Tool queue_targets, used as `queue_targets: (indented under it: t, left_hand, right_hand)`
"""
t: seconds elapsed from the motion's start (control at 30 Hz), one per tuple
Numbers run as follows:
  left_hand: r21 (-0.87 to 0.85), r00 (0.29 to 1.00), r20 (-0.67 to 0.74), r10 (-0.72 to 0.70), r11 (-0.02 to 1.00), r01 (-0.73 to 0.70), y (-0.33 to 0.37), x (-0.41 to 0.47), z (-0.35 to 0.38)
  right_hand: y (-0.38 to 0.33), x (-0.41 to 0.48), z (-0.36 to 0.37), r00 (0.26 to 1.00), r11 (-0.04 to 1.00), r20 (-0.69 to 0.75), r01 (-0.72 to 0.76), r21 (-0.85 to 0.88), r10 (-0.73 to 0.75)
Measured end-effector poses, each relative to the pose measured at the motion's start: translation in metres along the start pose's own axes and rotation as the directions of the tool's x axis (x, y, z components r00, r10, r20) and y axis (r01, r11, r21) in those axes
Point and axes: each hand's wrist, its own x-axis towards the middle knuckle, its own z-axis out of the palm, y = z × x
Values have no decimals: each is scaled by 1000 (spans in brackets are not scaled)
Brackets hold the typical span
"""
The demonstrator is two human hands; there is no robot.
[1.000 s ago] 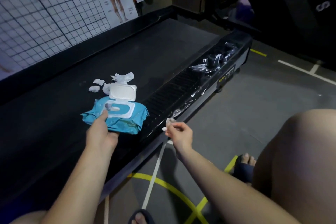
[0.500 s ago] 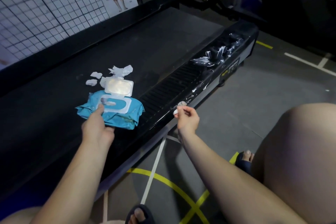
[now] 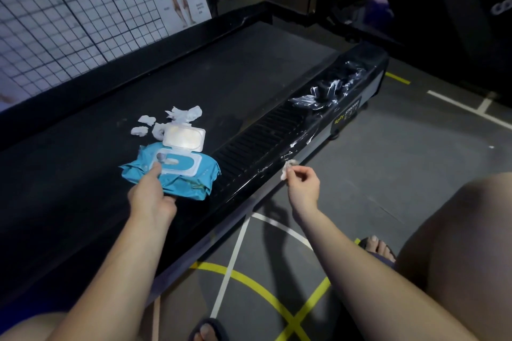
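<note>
Now blue wipes pk [image 3: 194,181] open; white scrap [image 3: 285,173] crumpled.

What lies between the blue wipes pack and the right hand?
Head view: only the ribbed black side rail lies between the wipes pack and the right hand pinching a scrap.
</note>
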Motion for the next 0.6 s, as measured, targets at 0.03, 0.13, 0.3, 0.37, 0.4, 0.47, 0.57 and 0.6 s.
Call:
queue_targets:
  t: [0.03, 0.13, 0.3, 0.37, 0.4, 0.47, 0.57, 0.6]
  left_hand:
    - [3, 1000, -1, 4, 1000, -4, -1, -3, 3]
    - [2, 1000, 23, 5, 1000, -5, -2, -13, 10]
    - [15, 999, 23, 22, 1000, -22, -6, -22, 12]
    - [22, 999, 14, 29, 999, -29, -7, -23, 11]
    - [28, 999, 7, 34, 999, -34, -7, -23, 10]
    - [41, 998, -10, 57, 998, -57, -8, -21, 9]
    - [55, 996, -13, 91, 994, -90, -9, -18, 8]
    - [56, 996, -5, 94, 994, -94, -10, -18, 9]
  right_hand:
    - [5, -8, -2, 1000, 999, 23, 16, -29, -16]
    - [17, -28, 1, 996, 995, 90, 30, -93, -22]
    - [20, -39, 24, 990, 986, 132, 62, -156, -41]
    - [18, -38, 30, 995, 982, 88, 53, -179, -38]
    - [17, -37, 33, 997, 982, 67, 48, -185, -36]
    - [20, -36, 39, 997, 977, 43, 75, -199, -67]
    - [26, -39, 44, 992, 964, 35, 128, -232, -123]
    - [27, -39, 44, 988, 958, 33, 152, -244, -149]
